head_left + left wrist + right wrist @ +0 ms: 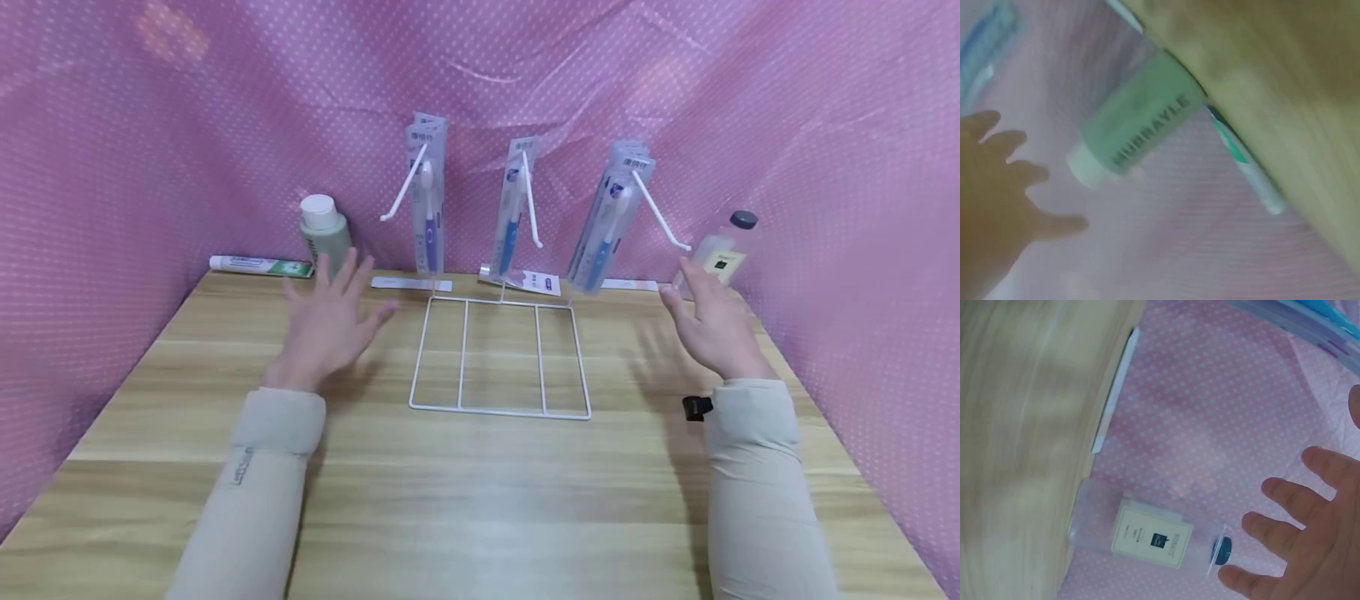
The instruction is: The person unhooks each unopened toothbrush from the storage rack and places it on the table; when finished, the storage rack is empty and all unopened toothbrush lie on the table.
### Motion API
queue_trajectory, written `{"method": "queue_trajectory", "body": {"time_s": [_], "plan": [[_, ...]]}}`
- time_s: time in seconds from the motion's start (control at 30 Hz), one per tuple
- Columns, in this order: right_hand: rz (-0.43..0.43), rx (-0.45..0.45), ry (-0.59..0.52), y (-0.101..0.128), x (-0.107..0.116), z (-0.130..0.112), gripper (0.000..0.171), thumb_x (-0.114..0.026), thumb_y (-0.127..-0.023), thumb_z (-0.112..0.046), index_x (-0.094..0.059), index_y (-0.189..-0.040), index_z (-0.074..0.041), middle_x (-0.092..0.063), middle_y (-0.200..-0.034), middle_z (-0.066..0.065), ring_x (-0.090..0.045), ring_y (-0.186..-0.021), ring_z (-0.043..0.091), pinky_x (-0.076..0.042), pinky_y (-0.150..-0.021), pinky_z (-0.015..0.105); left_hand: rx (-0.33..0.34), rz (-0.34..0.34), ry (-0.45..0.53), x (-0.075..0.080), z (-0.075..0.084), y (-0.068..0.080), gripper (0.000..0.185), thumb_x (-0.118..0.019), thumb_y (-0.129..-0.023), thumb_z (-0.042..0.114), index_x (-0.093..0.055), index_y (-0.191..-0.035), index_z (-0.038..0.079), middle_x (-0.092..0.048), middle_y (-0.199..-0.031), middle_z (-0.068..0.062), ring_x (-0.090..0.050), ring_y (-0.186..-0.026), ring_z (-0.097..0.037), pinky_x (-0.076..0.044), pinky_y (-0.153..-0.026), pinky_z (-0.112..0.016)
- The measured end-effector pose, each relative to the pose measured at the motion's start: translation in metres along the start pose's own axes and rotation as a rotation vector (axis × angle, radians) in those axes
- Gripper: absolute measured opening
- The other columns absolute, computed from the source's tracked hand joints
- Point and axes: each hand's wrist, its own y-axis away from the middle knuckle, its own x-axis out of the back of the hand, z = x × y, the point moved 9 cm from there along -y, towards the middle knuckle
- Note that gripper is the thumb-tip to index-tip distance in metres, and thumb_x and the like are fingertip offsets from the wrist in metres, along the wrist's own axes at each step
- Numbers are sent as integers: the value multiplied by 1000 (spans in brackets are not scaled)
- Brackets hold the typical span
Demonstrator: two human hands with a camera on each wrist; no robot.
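Pink dotted cloth walled in your workspace on three sides, and a pale wood-grain bench (480, 500) filled the floor of it in the head view. Your left hand (330, 321) hovered with fingers spread and straight, holding nothing, just in front of the green bottle (324, 229) with its white cap. Beside that bottle a toothpaste tube (260, 266) lay flat along the back edge. Your right hand (712, 325) was likewise relaxed and empty, close to the clear bottle (718, 254) at the far right corner. Between your hands stood a white wire rack (500, 354), its base flat on the bench, with packaged toothbrushes (429, 200) hanging from its hooks.

From the left wrist, blurred, you had the left hand (997, 200) splayed near the green bottle (1135, 122), not touching it, and the toothpaste tube (1244, 162) lay against the bench edge.

From the right wrist, your right hand (1310, 544) showed fingers extended just beside the clear bottle (1147, 534), whose dark cap sat near your fingertips (1238, 575); whether they touched I could not tell.
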Motion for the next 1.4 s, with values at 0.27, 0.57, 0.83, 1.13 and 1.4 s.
{"method": "queue_trajectory", "body": {"time_s": [0.27, 0.57, 0.83, 1.13, 1.4], "plan": [[145, 24, -298, 9, 4, -20, 66, -42, -112, -52, -24, -170, -26, -37, -170, 21, -39, -152, 51, -34, -123, 69, -302, -138, 36, -46, 47, 53, 78, -59, -103, 60, -31, -168, 28, -14, -179, -5, -17, -163, -42, -14, -122, -82], [362, 169, -1049, -9, 44, -57, 41, -65, -106, -19, -61, -146, -10, -67, -140, 9, -68, -116, 15, -59, -95, 18, -464, -140, 154, -63, 75, 82, 29, -78, -96, 13, -76, -125, 15, -69, -125, -9, -69, -115, -26, -60, -103, -47], [249, 233, -1699, -54, 67, -91, 24, -68, -104, -11, -63, -126, -2, -69, -117, 13, -64, -103, 25, -57, -80, 28, -435, -115, 207, -59, 71, 70, 14, -78, -92, 1, -77, -93, 15, -70, -93, 5, -67, -93, -17, -61, -89, -41], [245, 214, -1764, -75, 63, -100, 13, -67, -103, -3, -66, -115, 2, -70, -102, 12, -64, -92, 23, -56, -78, 27, -419, -103, 272, -66, 73, 62, 20, -80, -89, 1, -72, -83, 18, -67, -83, 9, -64, -85, -12, -59, -81, -39], [314, 148, -1495, -78, 59, -99, 17, -80, -95, -9, -74, -109, -1, -70, -95, 6, -66, -79, 13, -56, -65, 20, -441, -101, 280, -65, 77, 61, 24, -80, -87, -1, -69, -80, 19, -65, -81, 9, -61, -82, -11, -57, -78, -37]]}}
